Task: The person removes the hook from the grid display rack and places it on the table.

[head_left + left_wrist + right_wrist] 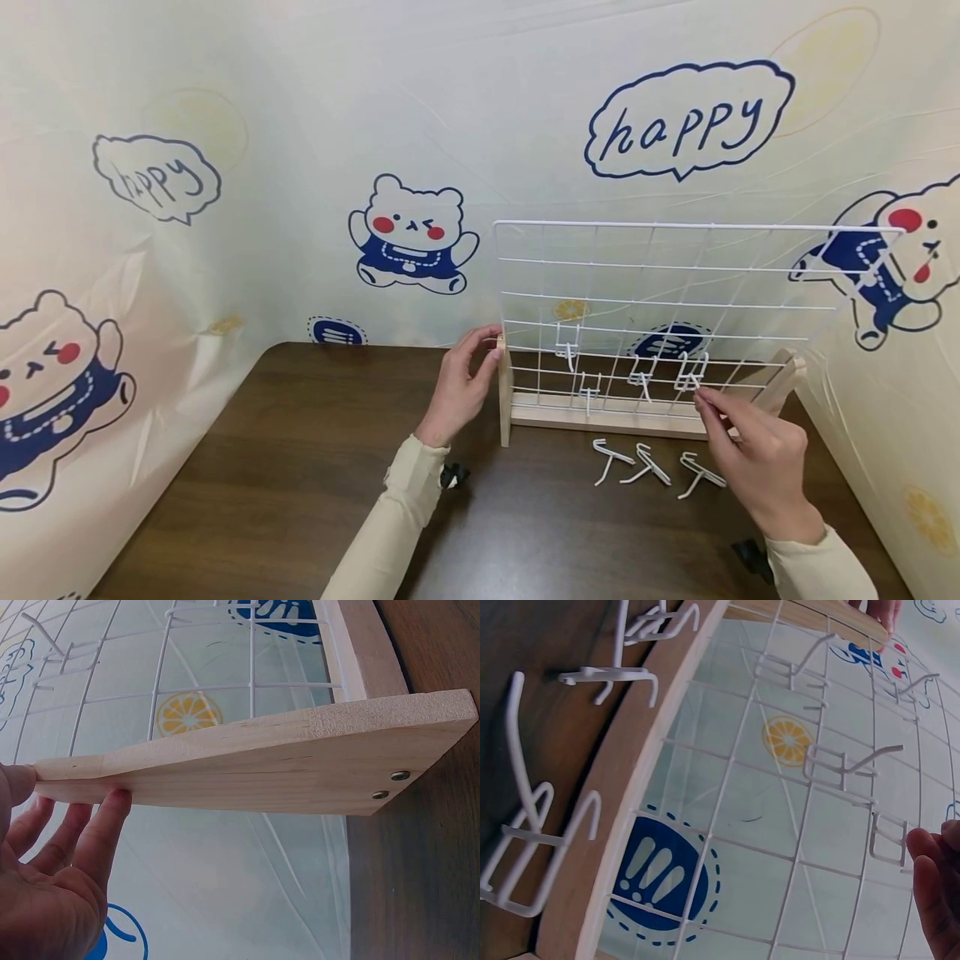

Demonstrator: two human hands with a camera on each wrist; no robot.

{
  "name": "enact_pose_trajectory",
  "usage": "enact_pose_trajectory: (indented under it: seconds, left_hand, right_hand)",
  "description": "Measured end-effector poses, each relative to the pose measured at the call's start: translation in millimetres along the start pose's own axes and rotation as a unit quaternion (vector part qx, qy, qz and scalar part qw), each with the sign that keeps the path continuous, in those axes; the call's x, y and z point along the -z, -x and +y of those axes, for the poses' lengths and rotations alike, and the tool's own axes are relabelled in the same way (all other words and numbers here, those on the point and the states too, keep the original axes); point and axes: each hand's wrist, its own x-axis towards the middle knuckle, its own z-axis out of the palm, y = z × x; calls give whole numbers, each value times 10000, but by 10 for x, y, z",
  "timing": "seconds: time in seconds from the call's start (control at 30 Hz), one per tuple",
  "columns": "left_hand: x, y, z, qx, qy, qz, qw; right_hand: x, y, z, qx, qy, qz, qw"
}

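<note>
A white wire grid rack (652, 308) with wooden ends and base stands on the table. In the head view my left hand (461, 387) holds its left wooden upright (247, 769), thumb on one face and fingertips on the other. My right hand (757, 454) pinches the prong of a white wire hook (889, 838) at the grid's right part; its frame lies against the wires. Three more hooks hang on the grid: one upper left (567, 348), one lower (588, 393), one in the middle (641, 380).
Three loose white hooks lie on the brown table in front of the rack: a left one (613, 458), a middle one (649, 467) and a right one (702, 475). Behind the table (247, 483) hangs a printed cloth (300, 250) with bears.
</note>
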Motion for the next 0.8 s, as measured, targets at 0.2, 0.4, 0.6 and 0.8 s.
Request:
enact_pose_trajectory:
  seconds: [0.2,0.4,0.6,0.8]
  left_hand:
    - [-14,-1,8,-50,-59,24,10000]
    - [-12,-5,9,-119,-72,63,9999]
    - [-7,-2,3,-153,-52,91,9998]
    - [-2,-1,14,-96,15,85,9999]
  right_hand:
    - [48,69,7,59,204,-278,9994]
    - [75,147,15,47,200,-535,9984]
    - [63,220,11,32,156,-653,9977]
    - [32,284,-1,102,279,-863,9958]
